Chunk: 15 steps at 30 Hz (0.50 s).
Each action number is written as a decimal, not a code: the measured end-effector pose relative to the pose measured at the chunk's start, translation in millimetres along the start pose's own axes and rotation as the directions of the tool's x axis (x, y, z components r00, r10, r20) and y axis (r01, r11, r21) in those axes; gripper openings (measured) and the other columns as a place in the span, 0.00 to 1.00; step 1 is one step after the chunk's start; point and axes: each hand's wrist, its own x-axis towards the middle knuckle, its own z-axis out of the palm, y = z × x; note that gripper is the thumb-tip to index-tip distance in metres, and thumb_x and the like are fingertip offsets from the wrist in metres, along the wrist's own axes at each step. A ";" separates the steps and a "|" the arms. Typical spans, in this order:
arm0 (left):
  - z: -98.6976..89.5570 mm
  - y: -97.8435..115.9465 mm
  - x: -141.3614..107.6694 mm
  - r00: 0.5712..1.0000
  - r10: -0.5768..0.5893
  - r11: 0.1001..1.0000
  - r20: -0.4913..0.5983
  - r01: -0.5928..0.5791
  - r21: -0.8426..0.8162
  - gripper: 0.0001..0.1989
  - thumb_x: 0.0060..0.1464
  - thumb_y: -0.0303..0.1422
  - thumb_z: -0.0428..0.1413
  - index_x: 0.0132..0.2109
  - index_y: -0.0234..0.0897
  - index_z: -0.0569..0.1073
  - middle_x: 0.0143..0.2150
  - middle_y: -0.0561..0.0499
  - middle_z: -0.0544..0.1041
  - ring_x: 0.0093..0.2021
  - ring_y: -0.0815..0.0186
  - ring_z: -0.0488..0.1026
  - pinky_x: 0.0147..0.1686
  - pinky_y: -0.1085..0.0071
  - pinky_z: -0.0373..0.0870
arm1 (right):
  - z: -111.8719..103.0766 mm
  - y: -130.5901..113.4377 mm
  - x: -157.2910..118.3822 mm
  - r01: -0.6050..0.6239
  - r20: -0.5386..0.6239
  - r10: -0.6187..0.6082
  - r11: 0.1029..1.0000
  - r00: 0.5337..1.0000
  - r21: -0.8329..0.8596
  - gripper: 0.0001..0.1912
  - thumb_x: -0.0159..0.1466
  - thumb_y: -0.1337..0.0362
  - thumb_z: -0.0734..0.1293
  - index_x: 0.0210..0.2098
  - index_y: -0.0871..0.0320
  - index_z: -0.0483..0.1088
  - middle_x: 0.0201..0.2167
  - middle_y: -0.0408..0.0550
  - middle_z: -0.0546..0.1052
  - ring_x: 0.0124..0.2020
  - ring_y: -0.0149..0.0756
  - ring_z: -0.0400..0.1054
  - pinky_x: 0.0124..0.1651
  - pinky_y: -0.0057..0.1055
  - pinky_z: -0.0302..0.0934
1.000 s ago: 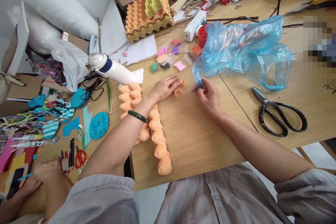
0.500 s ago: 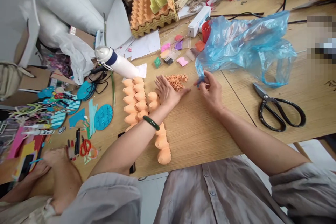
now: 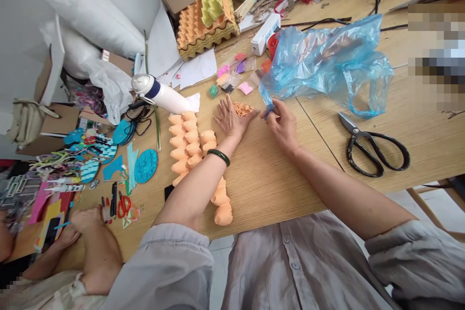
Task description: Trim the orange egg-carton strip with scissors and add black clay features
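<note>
My left hand [image 3: 234, 121] has its fingers spread beside a small heap of orange shreds [image 3: 244, 108] on the table. The hand partly hides the heap. Pinched in my right hand [image 3: 281, 123] is the gathered edge of a thin blue plastic bag [image 3: 323, 63], which lies crumpled beyond it. Left of my left hand are rows of orange egg-carton cups [image 3: 180, 145], and a shorter strip [image 3: 221, 203] runs under my left forearm. Large black-handled scissors [image 3: 374, 145] rest to the right of my right arm.
A white bottle [image 3: 163, 94] lies behind the carton rows. Small colored packets [image 3: 236, 75], a white power strip [image 3: 266, 34] and stacked egg trays [image 3: 207, 19] are farther back. At left, another person's hands [image 3: 82, 225] are near red scissors [image 3: 124, 206] and blue craft pieces [image 3: 144, 165].
My left hand has moved a little over the orange heap, covering more of its left side. My right hand keeps its pinch on the bag. The whole view has shifted slightly.
</note>
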 end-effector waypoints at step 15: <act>26.5 -8.5 23.2 0.940 0.304 0.934 -0.153 -0.326 -0.145 0.17 0.67 0.31 0.53 0.57 0.33 0.79 0.61 0.38 0.78 0.63 0.54 0.71 0.68 0.59 0.61 | -0.1 -5.3 1.0 -0.128 -0.028 0.130 0.989 0.991 0.069 0.16 0.67 0.65 0.60 0.53 0.53 0.71 0.33 0.43 0.81 0.35 0.37 0.76 0.43 0.38 0.72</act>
